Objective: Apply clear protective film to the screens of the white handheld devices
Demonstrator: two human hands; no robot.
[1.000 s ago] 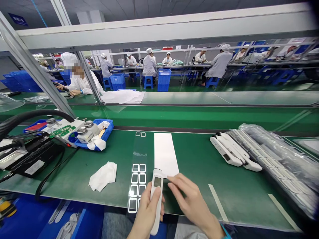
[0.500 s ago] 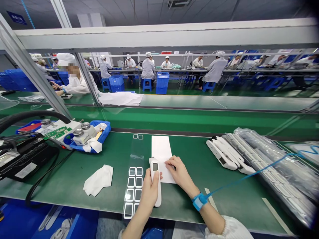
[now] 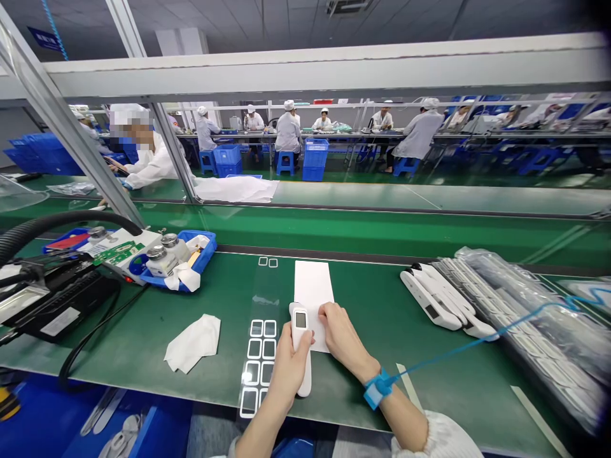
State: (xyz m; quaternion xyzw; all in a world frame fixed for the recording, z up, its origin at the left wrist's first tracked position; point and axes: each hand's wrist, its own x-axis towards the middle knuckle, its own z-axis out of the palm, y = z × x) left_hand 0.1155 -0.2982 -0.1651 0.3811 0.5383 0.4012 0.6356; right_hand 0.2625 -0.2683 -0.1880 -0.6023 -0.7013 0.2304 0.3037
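Note:
My left hand point(image 3: 289, 362) is wrapped round a white handheld device point(image 3: 304, 375) with a small grey screen, held upright near the table's front edge. Just to its right, my right hand point(image 3: 344, 334) has its fingers curled together over the white paper sheet point(image 3: 312, 283); anything pinched in them is hidden. A blue wrist strap point(image 3: 378, 388) with a cord circles my right wrist. Left of the device lies a clear strip of white-framed square windows point(image 3: 255, 348), some cut off by my left forearm.
A crumpled white cloth point(image 3: 193, 343) lies to the left. Behind it stands a blue tray point(image 3: 206, 254) with metal-capped bottles, beside black equipment point(image 3: 71, 299). Several white devices point(image 3: 436, 296) and a long stack of trays point(image 3: 520, 343) under plastic occupy the right. The blue cord crosses there.
My right hand's fingers have drawn in slightly toward the device and curled closer together. My left hand keeps hold of the device. The whole view has shifted a little.

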